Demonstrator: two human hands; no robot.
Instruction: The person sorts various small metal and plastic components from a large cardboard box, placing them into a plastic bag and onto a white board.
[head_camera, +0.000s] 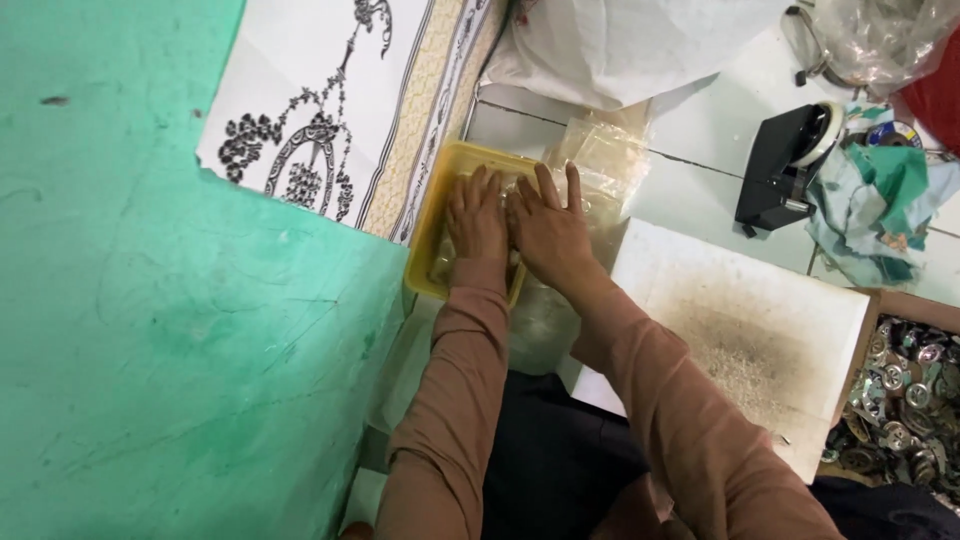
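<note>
Green wall (150, 300) fills the nine o'clock side; a patterned cloth (330, 110) hangs at eleven o'clock. White tiled floor (700, 130) carries the work. A stained white board (740, 320) lies at four o'clock, loose grit on its surface.

Yellow plastic tray (438, 215) sits at centre, tight beside the wall and cloth. Clear plastic bags (600, 150) lie over and just beyond the tray toward one o'clock. Left hand (476, 222) rests flat, fingers spread, palm down inside the tray. Right hand (548, 228) lies flat beside it, fingers spread, pressing the clear film; neither hand is closed on anything.

Risks, as judged:
- Tray is pressed on one end; it could tip or slide against the wall.
- Thin film under flat palms may tear or slip.
- Grit from the board, just beside the right sleeve, could be dragged into the tray.

Black tape dispenser (785, 165) at two o'clock and box of metal parts (905, 390) at four o'clock stand well apart.
</note>
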